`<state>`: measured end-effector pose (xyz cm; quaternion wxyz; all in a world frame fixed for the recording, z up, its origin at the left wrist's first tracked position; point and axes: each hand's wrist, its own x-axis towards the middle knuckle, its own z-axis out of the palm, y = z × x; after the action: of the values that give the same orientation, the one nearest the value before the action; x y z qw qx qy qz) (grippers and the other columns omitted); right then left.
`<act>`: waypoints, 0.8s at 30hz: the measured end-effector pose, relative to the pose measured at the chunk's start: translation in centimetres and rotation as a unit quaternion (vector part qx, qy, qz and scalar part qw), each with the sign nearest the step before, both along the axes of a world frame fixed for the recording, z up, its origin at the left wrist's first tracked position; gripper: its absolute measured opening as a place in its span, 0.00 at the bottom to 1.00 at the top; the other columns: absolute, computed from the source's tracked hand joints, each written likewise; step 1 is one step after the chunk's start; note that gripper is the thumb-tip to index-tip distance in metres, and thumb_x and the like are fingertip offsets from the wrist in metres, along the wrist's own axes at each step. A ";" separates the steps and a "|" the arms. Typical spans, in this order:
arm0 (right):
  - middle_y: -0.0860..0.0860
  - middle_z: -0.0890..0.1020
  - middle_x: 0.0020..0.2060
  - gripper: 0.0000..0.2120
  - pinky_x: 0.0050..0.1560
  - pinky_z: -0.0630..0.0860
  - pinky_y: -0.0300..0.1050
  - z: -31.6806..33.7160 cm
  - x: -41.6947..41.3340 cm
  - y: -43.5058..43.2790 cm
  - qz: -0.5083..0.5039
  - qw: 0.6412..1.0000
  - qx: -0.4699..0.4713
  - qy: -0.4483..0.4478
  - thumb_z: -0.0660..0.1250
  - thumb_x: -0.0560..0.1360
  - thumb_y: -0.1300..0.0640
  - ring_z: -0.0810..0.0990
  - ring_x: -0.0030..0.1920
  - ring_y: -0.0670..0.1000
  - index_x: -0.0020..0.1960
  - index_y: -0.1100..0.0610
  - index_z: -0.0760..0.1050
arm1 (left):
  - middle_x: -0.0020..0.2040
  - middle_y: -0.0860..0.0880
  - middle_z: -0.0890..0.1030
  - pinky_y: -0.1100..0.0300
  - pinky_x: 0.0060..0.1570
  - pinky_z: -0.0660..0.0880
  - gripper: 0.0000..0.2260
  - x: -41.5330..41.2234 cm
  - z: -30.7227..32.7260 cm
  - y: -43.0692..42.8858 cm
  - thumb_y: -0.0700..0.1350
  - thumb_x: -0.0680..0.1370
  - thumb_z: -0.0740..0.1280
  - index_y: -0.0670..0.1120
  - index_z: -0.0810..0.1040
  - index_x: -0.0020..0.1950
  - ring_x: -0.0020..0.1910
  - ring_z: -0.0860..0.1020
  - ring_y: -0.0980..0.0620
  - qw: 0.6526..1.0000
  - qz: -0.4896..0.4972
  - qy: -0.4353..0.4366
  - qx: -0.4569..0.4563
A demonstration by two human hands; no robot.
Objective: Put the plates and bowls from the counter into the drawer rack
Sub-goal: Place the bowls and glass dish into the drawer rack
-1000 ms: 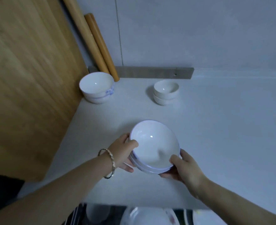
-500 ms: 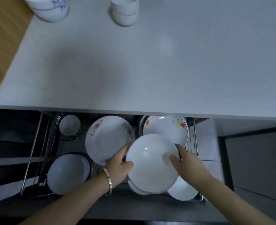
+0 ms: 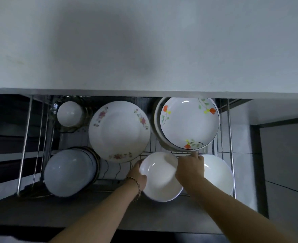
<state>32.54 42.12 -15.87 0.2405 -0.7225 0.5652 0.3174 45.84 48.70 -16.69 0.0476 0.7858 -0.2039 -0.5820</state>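
**Desk:** Where is the bowl right now?

**Me:** I have the white bowl (image 3: 159, 178) low at the front of the drawer rack (image 3: 230, 130). The floral plate (image 3: 119, 131) is behind it to the left, and a second white bowl (image 3: 218, 174) is just beside it on the right. I cannot tell whether it already sits on the wires.

**Desk:** And your hands?

**Me:** My left hand (image 3: 138, 174) curls round the left rim, thumb over the edge. My right hand (image 3: 190, 170) covers the right rim with its back to the camera. One finger points out toward the poppy plate (image 3: 188, 122) and the others are hidden, so I judge that side to be a grip rather than see it plainly.

**Desk:** How do you expect it to handle?

**Me:** It looks like glazed ceramic, so I expect it to be stiff, smooth and likely slick. It should have some weight, but not too much for two hands. I think it will chip rather than bend. The rim is the place to hold it, at opposite points, thumbs inside and fingers beneath.

**Desk:** Any worries?

**Me:** The neighbours are close. The second white bowl and the lip of the poppy plate are both near my right hand. I would set it down level and gently, and let go only once the wires carry it.
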 end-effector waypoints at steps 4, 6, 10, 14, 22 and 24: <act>0.52 0.79 0.58 0.15 0.65 0.62 0.48 -0.8 -0.3 -0.2 0.024 0.999 -0.019 0.020 0.60 0.74 0.59 0.66 0.66 0.57 0.59 0.56 0.77 | 0.69 0.43 0.68 0.48 0.68 0.69 0.27 -0.8 -0.8 0.8 0.32 0.77 0.56 0.52 0.63 0.73 0.67 0.69 0.42 1.000 0.011 -0.025 0.005; 0.52 0.78 0.59 0.16 0.66 0.62 0.48 -1.1 -0.3 0.0 0.033 0.999 -0.020 0.025 0.61 0.74 0.58 0.66 0.67 0.57 0.60 0.56 0.77 | 0.69 0.42 0.62 0.50 0.69 0.67 0.29 -0.7 -0.7 0.9 0.32 0.76 0.57 0.55 0.62 0.73 0.67 0.68 0.40 0.999 0.006 -0.036 0.031; 0.52 0.80 0.56 0.15 0.65 0.61 0.48 -1.5 -0.2 0.4 0.043 0.998 -0.030 0.025 0.60 0.74 0.59 0.68 0.64 0.56 0.59 0.56 0.78 | 0.68 0.42 0.62 0.46 0.70 0.66 0.32 0.0 -1.0 0.9 0.33 0.75 0.58 0.59 0.58 0.74 0.65 0.69 0.40 0.998 -0.031 -0.024 0.052; 0.51 0.81 0.55 0.15 0.66 0.60 0.49 -1.2 -0.2 0.8 0.057 0.998 -0.035 0.021 0.59 0.73 0.60 0.68 0.65 0.55 0.57 0.56 0.78 | 0.72 0.43 0.65 0.45 0.69 0.67 0.35 0.4 -1.0 0.6 0.34 0.76 0.60 0.55 0.51 0.77 0.69 0.67 0.41 0.994 -0.085 0.000 0.064; 0.54 0.77 0.62 0.17 0.66 0.66 0.48 0.6 -0.6 0.4 0.142 0.990 -0.027 -0.003 0.60 0.78 0.54 0.70 0.65 0.56 0.64 0.58 0.73 | 0.72 0.43 0.67 0.51 0.69 0.67 0.28 1.3 0.4 0.1 0.41 0.80 0.57 0.46 0.51 0.77 0.69 0.68 0.45 0.987 -0.147 -0.008 0.068; 0.54 0.77 0.62 0.18 0.64 0.69 0.48 2.2 -0.1 0.0 0.134 0.990 -0.020 -0.033 0.59 0.78 0.51 0.72 0.64 0.55 0.64 0.58 0.73 | 0.56 0.45 0.77 0.57 0.56 0.72 0.17 2.3 2.1 -0.5 0.43 0.81 0.55 0.42 0.67 0.69 0.59 0.74 0.48 0.985 -0.167 -0.042 0.028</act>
<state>32.46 42.17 -13.71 0.1997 -0.8065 0.4614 0.3110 48.14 48.24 -14.63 -0.0805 0.7653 -0.3179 -0.5539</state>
